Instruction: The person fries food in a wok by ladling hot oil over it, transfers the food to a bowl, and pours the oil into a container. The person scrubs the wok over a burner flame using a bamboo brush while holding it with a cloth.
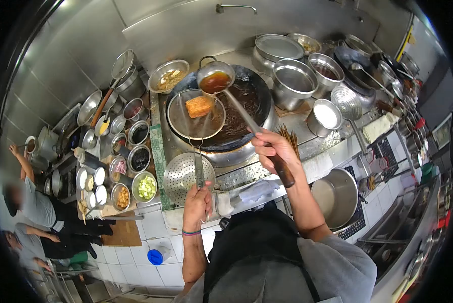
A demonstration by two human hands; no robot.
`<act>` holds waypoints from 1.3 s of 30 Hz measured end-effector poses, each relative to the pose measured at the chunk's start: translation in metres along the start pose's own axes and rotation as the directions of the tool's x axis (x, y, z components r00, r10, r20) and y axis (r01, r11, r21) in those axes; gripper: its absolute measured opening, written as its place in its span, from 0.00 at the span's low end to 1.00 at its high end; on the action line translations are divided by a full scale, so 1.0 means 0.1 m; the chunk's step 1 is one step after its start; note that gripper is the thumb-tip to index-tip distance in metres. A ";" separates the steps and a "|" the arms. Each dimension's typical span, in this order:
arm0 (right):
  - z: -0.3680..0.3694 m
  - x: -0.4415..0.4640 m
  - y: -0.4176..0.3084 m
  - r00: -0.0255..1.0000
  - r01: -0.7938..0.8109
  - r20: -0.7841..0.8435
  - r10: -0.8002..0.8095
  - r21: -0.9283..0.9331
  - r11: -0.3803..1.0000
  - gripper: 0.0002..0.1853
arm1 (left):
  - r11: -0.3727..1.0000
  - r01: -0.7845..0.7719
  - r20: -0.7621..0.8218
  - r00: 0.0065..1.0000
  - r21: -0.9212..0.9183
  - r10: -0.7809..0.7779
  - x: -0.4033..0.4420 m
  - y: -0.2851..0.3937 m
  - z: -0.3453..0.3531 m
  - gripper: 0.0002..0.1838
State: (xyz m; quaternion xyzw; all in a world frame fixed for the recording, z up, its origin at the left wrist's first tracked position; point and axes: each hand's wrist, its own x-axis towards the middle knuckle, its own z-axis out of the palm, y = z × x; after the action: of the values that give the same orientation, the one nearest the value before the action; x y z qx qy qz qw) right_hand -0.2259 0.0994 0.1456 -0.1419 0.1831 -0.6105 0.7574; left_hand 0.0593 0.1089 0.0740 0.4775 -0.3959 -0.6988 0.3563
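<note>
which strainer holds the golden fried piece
The mesh strainer the left hand holds over the wok; the perforated one under its handle and another at right show none.

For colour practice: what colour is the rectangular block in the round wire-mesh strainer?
Golden-orange block; head view.

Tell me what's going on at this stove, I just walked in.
A person is working at a big wok of dark liquid. Their left hand holds a strainer over it, with one golden-brown block of food inside. Their right hand grips a ladle, its bowl holding brown liquid just beyond the strainer. To the left sits a bowl of chopped green pieces.
</note>
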 end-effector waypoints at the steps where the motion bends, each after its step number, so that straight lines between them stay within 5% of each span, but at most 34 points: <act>1: 0.04 0.05 0.03 1.000 0.004 -0.003 -0.004 -0.035 0.999 0.08 | 1.000 0.007 -0.005 1.000 0.002 -0.007 -0.01 0.02 0.01 0.11; 10: 0.05 0.36 0.25 0.999 0.045 -0.010 -0.052 -0.376 0.926 0.06 | 1.000 0.013 -0.007 1.000 -0.024 -0.014 -0.04 0.07 0.03 0.12; 12: 0.02 0.37 0.29 0.995 0.072 -0.033 -0.099 -0.475 0.877 0.14 | 0.999 0.011 0.000 1.000 -0.033 -0.011 -0.05 0.10 0.04 0.12; 15: -0.18 0.45 0.34 0.975 0.117 -0.041 -0.217 -0.738 0.665 0.26 | 0.995 0.035 0.033 0.999 -0.092 -0.032 -0.05 0.12 -0.01 0.12; 23: -0.59 0.27 0.29 0.863 0.034 -0.097 -0.496 -0.968 0.250 0.26 | 0.993 0.030 0.021 0.999 -0.117 -0.028 -0.05 0.09 -0.06 0.12; 25: -0.58 0.15 0.25 0.881 -0.051 -0.187 -0.434 -0.951 0.306 0.24 | 0.996 0.022 0.011 1.000 -0.087 -0.022 -0.05 0.07 -0.04 0.12; 28: -0.47 -0.02 0.22 0.893 -0.047 -0.305 -0.332 -0.795 0.605 0.16 | 1.000 -0.002 0.010 1.000 -0.024 0.003 -0.04 0.06 -0.02 0.12; 31: -0.41 -0.07 0.10 0.912 0.003 -0.373 -0.173 -0.416 0.909 0.06 | 0.999 -0.007 -0.003 1.000 0.034 0.008 -0.04 0.07 0.00 0.11; 33: -0.42 -0.09 0.04 0.946 0.051 -0.297 -0.131 -0.263 0.963 0.06 | 0.999 -0.004 0.007 1.000 0.041 0.004 -0.05 0.09 -0.01 0.11; 39: -0.19 -0.16 0.05 0.957 0.044 -0.267 -0.114 -0.256 0.966 0.07 | 1.000 0.010 -0.002 1.000 -0.019 -0.010 -0.05 0.11 0.03 0.12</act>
State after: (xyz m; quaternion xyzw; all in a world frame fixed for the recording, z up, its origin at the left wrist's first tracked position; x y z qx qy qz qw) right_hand -0.2332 0.1165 0.1281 -0.1549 0.3569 -0.6267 0.6752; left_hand 0.0597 0.1095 0.0861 0.4769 -0.3866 -0.7036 0.3579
